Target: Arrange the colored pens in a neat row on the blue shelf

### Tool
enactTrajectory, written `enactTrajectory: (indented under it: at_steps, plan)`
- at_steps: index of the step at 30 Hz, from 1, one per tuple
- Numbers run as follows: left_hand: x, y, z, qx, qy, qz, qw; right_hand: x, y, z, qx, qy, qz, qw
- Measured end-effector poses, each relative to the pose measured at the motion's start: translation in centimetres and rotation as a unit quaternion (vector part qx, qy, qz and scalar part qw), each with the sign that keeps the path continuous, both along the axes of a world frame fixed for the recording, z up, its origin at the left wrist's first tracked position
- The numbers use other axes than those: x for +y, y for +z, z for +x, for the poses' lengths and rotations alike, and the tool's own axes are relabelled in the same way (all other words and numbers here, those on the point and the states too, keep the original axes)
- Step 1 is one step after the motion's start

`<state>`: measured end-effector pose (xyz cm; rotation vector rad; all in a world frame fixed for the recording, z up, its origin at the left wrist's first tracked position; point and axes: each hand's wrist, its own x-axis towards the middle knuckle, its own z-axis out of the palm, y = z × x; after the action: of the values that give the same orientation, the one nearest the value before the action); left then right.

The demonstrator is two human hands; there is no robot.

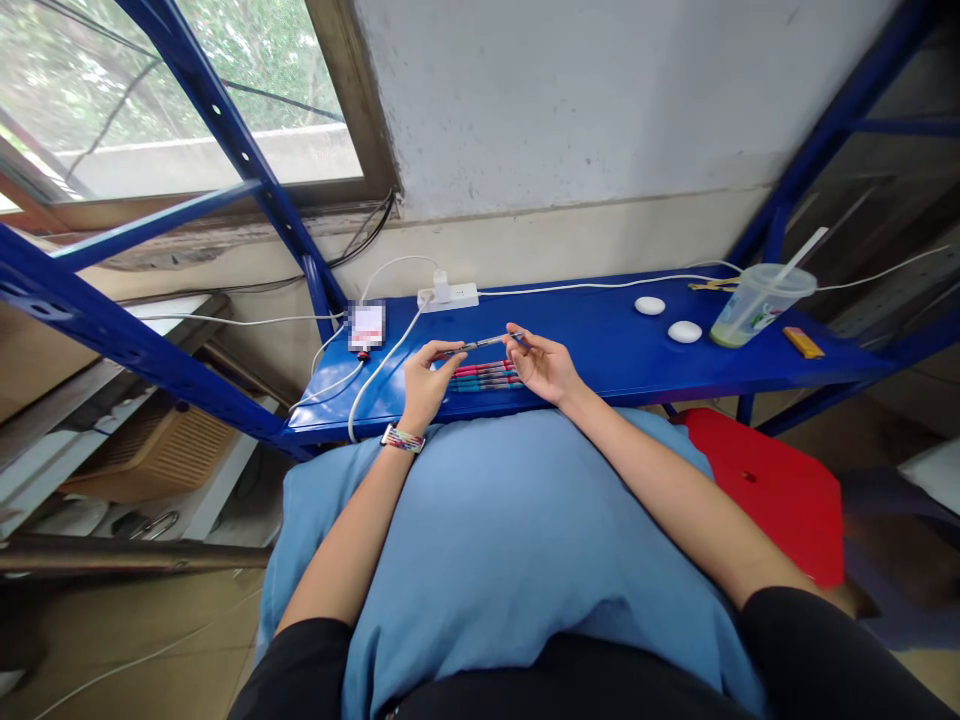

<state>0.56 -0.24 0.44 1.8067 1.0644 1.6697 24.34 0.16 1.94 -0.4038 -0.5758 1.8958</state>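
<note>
A slim pen (486,344) is held level above the blue shelf, stretched between my two hands. My left hand (429,378) pinches its left end between thumb and fingers. At the other end, my right hand (541,365) grips the tip with thumb and forefinger, the other fingers loosely curled. Below the held pen, several pens (484,377) with red and teal parts lie side by side on the shelf; my hands partly cover their ends.
A white power strip (450,298) with cables sits at the back, beside a blurred-out box (367,326). To the right are two white egg-shaped objects (684,331), a plastic cup with a straw (761,305) and an orange packet (803,342). A blue cushion (517,530) covers my lap.
</note>
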Motion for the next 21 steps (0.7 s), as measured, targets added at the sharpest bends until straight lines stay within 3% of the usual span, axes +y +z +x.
enactTrajectory:
  at_steps: [4,10,21]
  plan:
    - [0.14,-0.13,0.03,-0.009,0.000,-0.001,1.000,-0.23,0.24,0.08,0.015,0.020,0.017,1.000]
    - [0.08,-0.21,0.06,0.001,0.001,0.002,1.000,0.18,-0.10,-0.11,-0.004,-0.024,-0.013,1.000]
    - [0.14,-0.23,0.08,0.005,0.000,0.002,1.000,0.31,-0.49,-0.11,-0.031,-0.034,0.004,0.999]
